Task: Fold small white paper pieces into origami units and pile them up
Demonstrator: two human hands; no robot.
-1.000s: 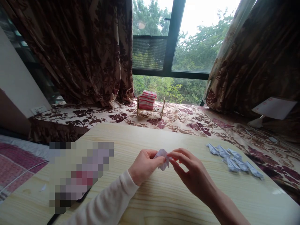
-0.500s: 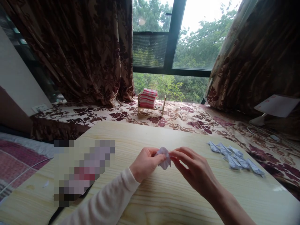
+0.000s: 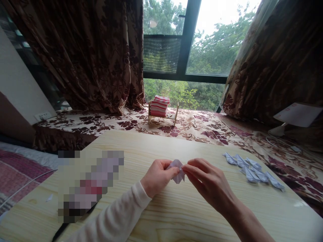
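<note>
A small piece of folded white paper (image 3: 178, 177) is held above the middle of the table (image 3: 161, 215). My left hand (image 3: 159, 176) pinches its left side, the thumb lying across the front. On the right edge, the thumb and index finger of my right hand (image 3: 205, 176) are closed on the same paper. Fingers cover parts of its folds, so its full shape is hidden. To the right on the table, several folded white paper pieces (image 3: 252, 173) with pointed ends lie grouped in uneven rows.
A pixelated long object (image 3: 93, 185) with a black strap lies on the table's left. Near it is a white paper scrap (image 3: 49, 198). Behind the table, a small rack (image 3: 175, 117) with folded striped cloths (image 3: 159, 106) stands on the sill. A lamp (image 3: 297, 114) is at right.
Both hands stay around the paper. The right fingertips have drawn closer together at its right edge, and the paper's outline has shifted slightly.
</note>
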